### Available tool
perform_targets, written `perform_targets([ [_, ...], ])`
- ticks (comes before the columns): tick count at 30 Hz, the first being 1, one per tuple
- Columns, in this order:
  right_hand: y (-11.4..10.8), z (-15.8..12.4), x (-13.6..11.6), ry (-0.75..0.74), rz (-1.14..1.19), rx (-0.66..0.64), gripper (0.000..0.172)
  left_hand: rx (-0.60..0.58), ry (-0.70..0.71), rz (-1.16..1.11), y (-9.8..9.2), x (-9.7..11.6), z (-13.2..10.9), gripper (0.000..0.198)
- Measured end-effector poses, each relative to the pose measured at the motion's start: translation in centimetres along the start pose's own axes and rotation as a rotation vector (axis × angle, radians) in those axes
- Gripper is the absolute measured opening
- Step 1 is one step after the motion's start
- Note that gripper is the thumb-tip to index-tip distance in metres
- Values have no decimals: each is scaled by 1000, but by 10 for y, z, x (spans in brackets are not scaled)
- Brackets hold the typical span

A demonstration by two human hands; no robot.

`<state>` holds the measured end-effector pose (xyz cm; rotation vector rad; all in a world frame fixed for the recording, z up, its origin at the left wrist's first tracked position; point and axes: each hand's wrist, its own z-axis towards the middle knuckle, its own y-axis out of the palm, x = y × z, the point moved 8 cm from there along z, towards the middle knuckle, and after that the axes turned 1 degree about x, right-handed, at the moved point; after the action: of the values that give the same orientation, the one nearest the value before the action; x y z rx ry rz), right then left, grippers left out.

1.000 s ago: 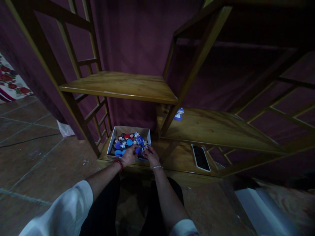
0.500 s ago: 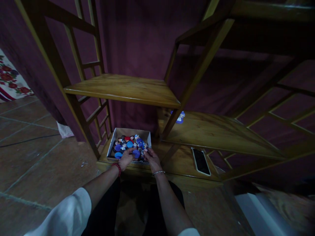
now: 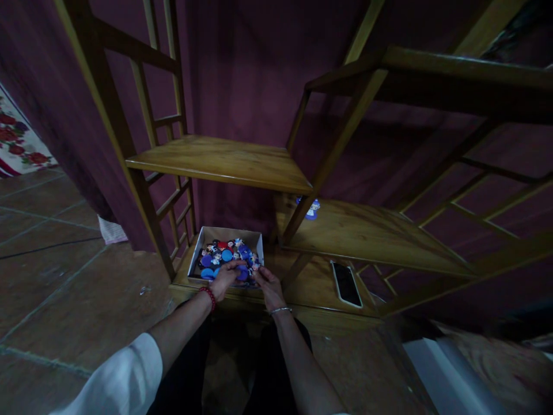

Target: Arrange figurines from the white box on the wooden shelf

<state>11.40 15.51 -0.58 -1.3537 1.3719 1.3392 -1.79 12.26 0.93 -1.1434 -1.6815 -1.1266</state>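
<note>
Figurines [image 3: 216,258] in box [image 3: 233,233], left hand [image 3: 223,280] pinching purple disc [image 3: 242,273], right hand [image 3: 269,287], grip unclear

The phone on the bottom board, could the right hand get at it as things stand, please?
Probably yes: the phone lies on the bottom board to the right of the right hand, and nothing visible blocks the way along the board's front edge.

Bottom board [image 3: 313,282]: brown wood, with an open box [image 3: 231,233] at the left and a phone [image 3: 347,283] lying flat at the right.
Next shelf up [image 3: 367,236]: brown wood, with a small purple-and-white toy [image 3: 313,208] near the left end.
Floor [image 3: 56,300]: brown tiles, with a thin dark cord [image 3: 47,248].
</note>
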Motion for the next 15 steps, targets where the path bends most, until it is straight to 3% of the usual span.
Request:
perform_targets([
  [9, 7, -14, -27, -38, -60, 11, 41, -2, 28, -73, 7, 5, -20, 33],
  [15, 16, -21, -36, -57, -66, -18, 40, 107, 93, 3, 2, 18, -34, 36],
])
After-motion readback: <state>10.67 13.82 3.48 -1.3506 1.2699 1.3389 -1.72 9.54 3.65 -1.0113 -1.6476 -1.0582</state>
